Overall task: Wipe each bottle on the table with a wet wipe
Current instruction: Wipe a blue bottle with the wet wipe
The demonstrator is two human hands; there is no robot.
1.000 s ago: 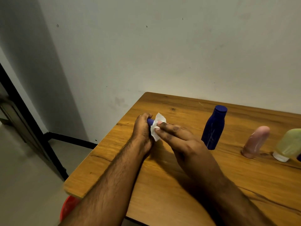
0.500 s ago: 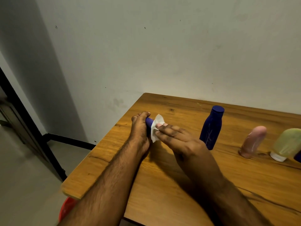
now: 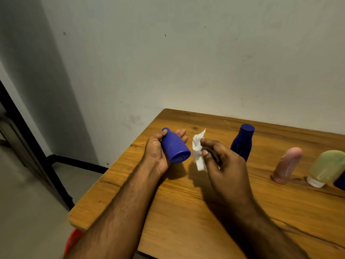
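My left hand (image 3: pixel 155 155) grips a small blue bottle (image 3: pixel 174 146) above the table's left part, tilted with its flat base turned toward me. Just right of it, my right hand (image 3: pixel 225 163) pinches a crumpled white wet wipe (image 3: pixel 198 151), a small gap apart from the bottle. A taller blue bottle (image 3: pixel 242 142) stands upright behind my right hand. Further right stand a pink bottle (image 3: pixel 287 166) and a pale green bottle (image 3: pixel 327 168) resting on its white cap.
The wooden table (image 3: pixel 196 212) meets a white wall at the back; its left edge drops to the floor. A dark blue object (image 3: pixel 340 181) is cut off at the right border. Something red (image 3: pixel 71 240) sits below the table's near left corner.
The wipe was pressed against the small bottle's top; now my right hand has pulled it away to the right, and my left hand has tipped the bottle, base toward me.
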